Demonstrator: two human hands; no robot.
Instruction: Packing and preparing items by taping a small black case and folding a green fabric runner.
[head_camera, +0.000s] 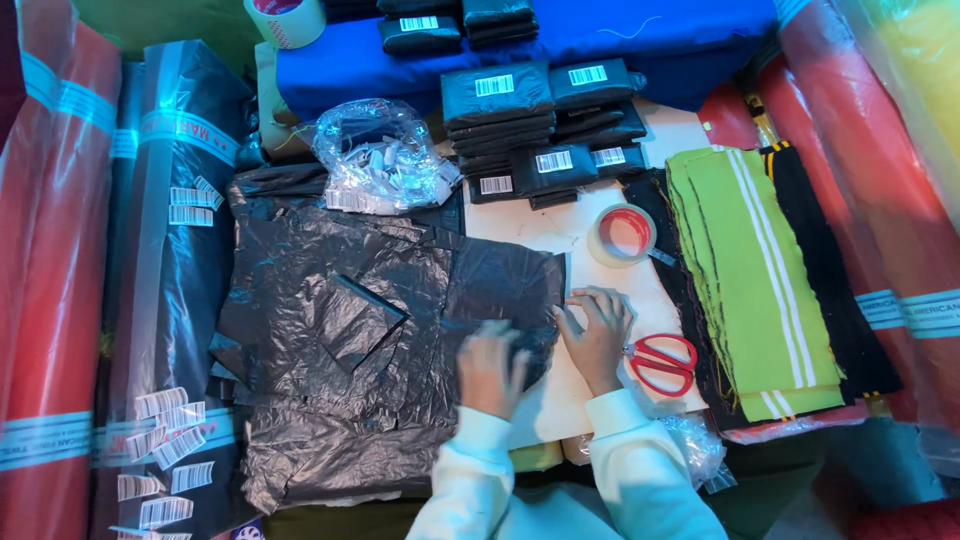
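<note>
A heap of crumpled black plastic bags (350, 330) covers the middle of the white worktop (560, 235). My left hand (492, 367) presses down on the right edge of one black bag, fingers curled over it. My right hand (598, 330) pinches the same bag's corner with the fingertips, just right of the left hand. Red-handled scissors (663, 363) lie close to my right wrist. A roll of clear tape with a red core (622, 235) stands beyond my right hand.
Stacks of packed black parcels with barcode labels (545, 125) sit at the back. A clear bag of white labels (380, 155) lies back left. Green and black striped cloth pieces (755, 270) are piled at right. Fabric rolls (50, 260) flank both sides.
</note>
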